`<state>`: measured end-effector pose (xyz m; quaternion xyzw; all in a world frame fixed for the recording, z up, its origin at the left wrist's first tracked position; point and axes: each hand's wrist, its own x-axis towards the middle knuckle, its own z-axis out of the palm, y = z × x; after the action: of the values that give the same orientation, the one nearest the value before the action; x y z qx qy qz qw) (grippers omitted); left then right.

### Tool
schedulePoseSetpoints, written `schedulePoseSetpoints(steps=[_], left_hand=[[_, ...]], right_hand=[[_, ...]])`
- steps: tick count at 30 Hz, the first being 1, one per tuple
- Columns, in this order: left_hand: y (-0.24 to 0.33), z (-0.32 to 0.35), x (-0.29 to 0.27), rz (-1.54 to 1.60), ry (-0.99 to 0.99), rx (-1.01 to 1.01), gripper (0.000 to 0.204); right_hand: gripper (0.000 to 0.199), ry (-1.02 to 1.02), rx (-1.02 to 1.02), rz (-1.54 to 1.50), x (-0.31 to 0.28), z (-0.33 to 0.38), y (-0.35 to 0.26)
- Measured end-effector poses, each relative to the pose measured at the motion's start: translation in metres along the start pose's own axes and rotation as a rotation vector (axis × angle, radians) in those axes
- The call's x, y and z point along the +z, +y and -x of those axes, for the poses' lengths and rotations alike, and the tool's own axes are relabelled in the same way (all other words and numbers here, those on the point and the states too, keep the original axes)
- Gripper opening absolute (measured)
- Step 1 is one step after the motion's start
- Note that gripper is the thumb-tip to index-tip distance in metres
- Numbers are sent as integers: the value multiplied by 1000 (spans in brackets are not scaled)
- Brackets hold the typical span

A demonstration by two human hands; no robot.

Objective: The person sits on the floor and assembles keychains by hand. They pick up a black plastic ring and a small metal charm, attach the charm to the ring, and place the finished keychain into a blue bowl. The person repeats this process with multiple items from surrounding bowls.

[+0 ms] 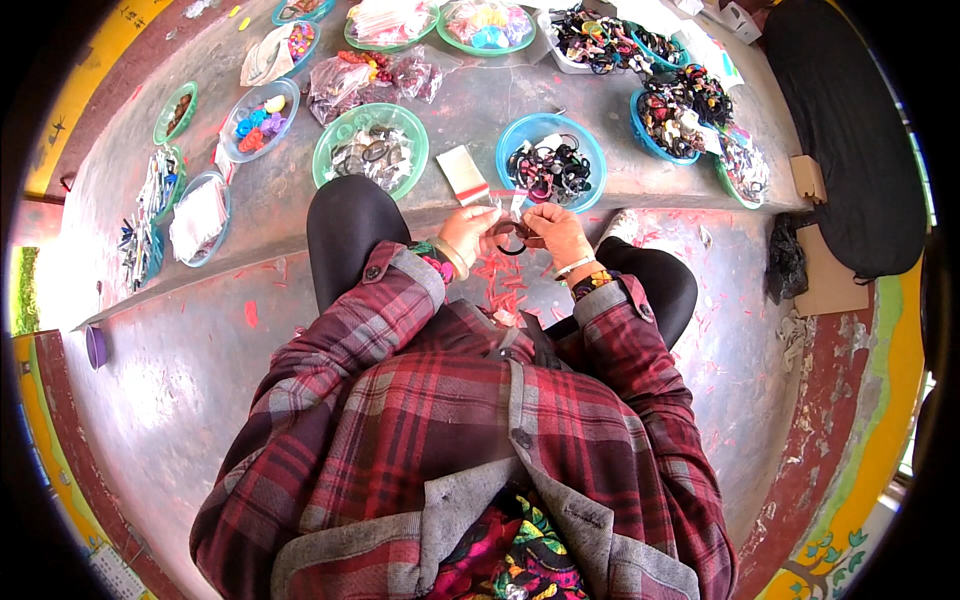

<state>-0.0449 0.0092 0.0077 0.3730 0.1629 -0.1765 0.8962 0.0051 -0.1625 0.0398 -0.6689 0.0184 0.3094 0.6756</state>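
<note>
Between my two hands, close in front of my lap, is a dark elastic hair tie [513,250] with its black loop hanging below the fingertips. My left hand [468,234] pinches it from one side, fingers closed. On the other side my right hand [561,236] is closed on it too. Small pale and reddish pieces stick up by the fingertips, too small to make out. Just beyond the hands stands a blue basin [508,135] of dark hair ties. A white card with a red edge [462,175] lies beside it, near my left hand.
A green basin [322,150] holds pale packets and dark loops. More basins with hair accessories line the raised ledge [465,90], including a heaped blue one [638,125] at right. Red scraps [505,285] litter the floor below my hands. A purple cup [96,347] stands far left.
</note>
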Motion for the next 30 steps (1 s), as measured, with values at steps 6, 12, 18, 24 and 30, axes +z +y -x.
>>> schedulePoseSetpoints(steps=[6,12,18,24,30], left_hand=[[-4,-4,-6,74,-24,78,18],[-1,-5,-5,149,-93,153,19],[1,-1,-2,135,-133,153,20],[2,0,-1,114,-66,73,21],[2,0,-1,69,-35,58,22]], right_hand=[[10,-20,-6,-93,0,-1,2],[14,-131,28,25,1,2,8],[12,-182,79,73,-3,1,15],[14,-158,76,235,-4,-1,23],[21,-175,-23,621,-4,-6,28]])
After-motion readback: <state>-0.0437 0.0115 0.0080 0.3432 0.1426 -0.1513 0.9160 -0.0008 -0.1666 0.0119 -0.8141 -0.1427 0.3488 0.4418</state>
